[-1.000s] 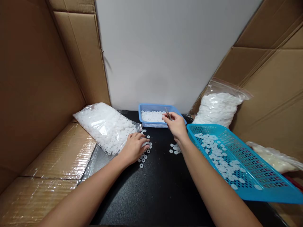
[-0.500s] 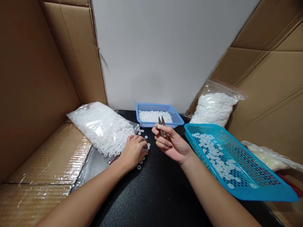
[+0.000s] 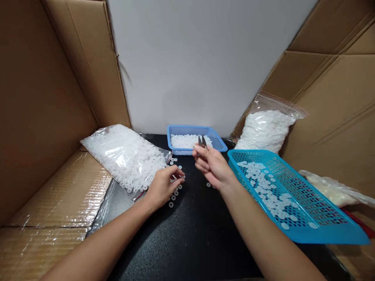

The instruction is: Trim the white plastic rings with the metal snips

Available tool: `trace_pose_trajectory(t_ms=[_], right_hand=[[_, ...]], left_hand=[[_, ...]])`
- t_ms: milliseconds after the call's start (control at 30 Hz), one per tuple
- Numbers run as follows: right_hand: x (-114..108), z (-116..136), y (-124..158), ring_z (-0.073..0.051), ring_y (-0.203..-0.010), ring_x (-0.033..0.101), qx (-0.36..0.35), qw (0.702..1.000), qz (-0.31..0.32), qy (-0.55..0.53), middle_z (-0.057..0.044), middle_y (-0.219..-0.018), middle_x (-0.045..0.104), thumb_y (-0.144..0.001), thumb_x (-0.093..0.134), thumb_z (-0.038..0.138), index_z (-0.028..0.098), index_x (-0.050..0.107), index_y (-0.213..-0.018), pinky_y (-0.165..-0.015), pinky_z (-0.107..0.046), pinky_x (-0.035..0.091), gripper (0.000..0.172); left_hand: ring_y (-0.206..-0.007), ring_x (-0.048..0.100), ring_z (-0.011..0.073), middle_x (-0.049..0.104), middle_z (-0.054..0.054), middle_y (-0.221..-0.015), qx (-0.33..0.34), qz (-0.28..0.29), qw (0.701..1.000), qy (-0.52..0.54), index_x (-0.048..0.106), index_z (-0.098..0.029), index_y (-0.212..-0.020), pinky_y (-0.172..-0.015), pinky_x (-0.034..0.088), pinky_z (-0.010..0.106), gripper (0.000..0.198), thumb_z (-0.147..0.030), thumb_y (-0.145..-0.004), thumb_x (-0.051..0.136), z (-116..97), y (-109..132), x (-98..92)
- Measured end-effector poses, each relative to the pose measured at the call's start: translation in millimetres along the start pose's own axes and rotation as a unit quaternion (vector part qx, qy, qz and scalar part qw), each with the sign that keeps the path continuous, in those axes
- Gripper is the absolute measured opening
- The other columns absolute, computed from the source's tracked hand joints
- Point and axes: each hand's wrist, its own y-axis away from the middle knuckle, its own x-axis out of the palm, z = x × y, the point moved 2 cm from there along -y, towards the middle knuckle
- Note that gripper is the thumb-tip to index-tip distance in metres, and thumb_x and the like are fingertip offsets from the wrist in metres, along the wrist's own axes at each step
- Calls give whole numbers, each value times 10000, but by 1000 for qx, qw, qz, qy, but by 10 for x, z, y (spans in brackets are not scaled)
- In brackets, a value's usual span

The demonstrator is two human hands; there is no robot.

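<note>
L hand (image 3: 164, 183) tight on rnd wht ring (image 3: 183, 177), R hand (image 3: 215, 166) w/ pointy metal snips (image 3: 202, 141)

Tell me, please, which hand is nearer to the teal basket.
Right: the right hand, holding small scissors, is just left of the teal basket. The left hand is farther off to the left, at the loose white rings beside the clear bag.

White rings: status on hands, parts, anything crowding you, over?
Right hand holding snips, blades apart. Left hand at white rings on black tabletop, grip unclear. Clear bag close beside left hand; teal basket close beside right.
</note>
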Motion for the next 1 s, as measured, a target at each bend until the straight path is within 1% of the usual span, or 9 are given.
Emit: trace_pose_trajectory(t_ms=[133, 200, 300, 467, 600, 733, 867, 933, 1000], right_hand=[[-194, 38, -477, -111, -678, 628, -59, 989, -102, 90, -21, -954, 679, -1001, 647, 352, 148, 647, -1109, -589, -249, 548, 230], [-226, 45, -572, -166, -843, 685, -72, 983, -114, 126, -58, -1076, 693, -1005, 643, 359, 150, 651, -1167, -718, -330, 601, 265], [-202, 1, -467, -167, -835, 683, -85, 977, -103, 168, -54, -1047, 706, -988, 662, 385, 150, 672, -1110, -737, -338, 589, 265], [-79, -100, 84, -133, -544, 520, -78, 974, -16, 213, -7, -658, 655, -851, 720, 601, 180, 706, -765, -553, -282, 443, 430], [6, -93, 416, -166, -663, 589, -69, 972, 40, 219, -14, -743, 687, -687, 881, 532, 205, 721, -783, -625, -289, 473, 376], [-4, -101, 518, -144, -652, 556, -70, 974, 45, 209, 2, -758, 673, -725, 872, 485, 217, 723, -817, -625, -275, 460, 319], [-66, -124, 575, -138, -607, 500, -71, 977, 37, 197, 5, -704, 643, -725, 885, 457, 223, 733, -780, -566, -270, 416, 284], [-78, -125, 611, -150, -628, 529, -68, 980, 36, 181, -4, -709, 657, -737, 880, 452, 226, 727, -753, -578, -277, 433, 273], [-71, -117, 645, -164, -663, 580, -67, 985, 39, 157, -14, -732, 683, -753, 871, 436, 229, 719, -732, -612, -288, 473, 257]], left_hand=[[-855, 767, 207, 792, 79, -936, -4, -25, 991, 131, 674, -172, -1045, -756, 630, 347, 194, -205, -861, 725, -27, -17, 13], [-865, 774, 212, 795, 93, -944, -2, -36, 984, 172, 673, -166, -1078, -756, 642, 352, 232, -217, -858, 730, -60, -14, 11], [-851, 773, 209, 793, 87, -933, 0, -53, 977, 206, 673, -172, -1105, -738, 644, 343, 276, -217, -842, 743, -118, 4, 2], [-879, 758, 197, 784, 65, -942, 4, -95, 971, 220, 670, -194, -1159, -784, 626, 324, 351, -147, -823, 760, -189, 44, -6], [-826, 730, 161, 750, 29, -917, 45, -128, 975, 177, 665, -221, -1214, -790, 609, 299, 409, -112, -833, 768, -223, 81, -4], [-818, 718, 132, 711, -9, -898, 138, -146, 974, 107, 562, -281, -1402, -811, 615, 272, 596, -60, -874, 728, -284, 134, 26], [-825, 729, 124, 708, 3, -1002, 169, -157, 964, 128, 460, -343, -1505, -800, 632, 260, 752, -49, -872, 739, -347, 162, 49], [-816, 739, 132, 713, 22, -1049, 158, -160, 962, 153, 500, -344, -1484, -775, 640, 264, 715, -92, -869, 766, -380, 156, 36], [-801, 737, 148, 730, 33, -991, 140, -162, 967, 135, 659, -294, -1332, -748, 638, 272, 520, -141, -855, 798, -419, 143, 7]])
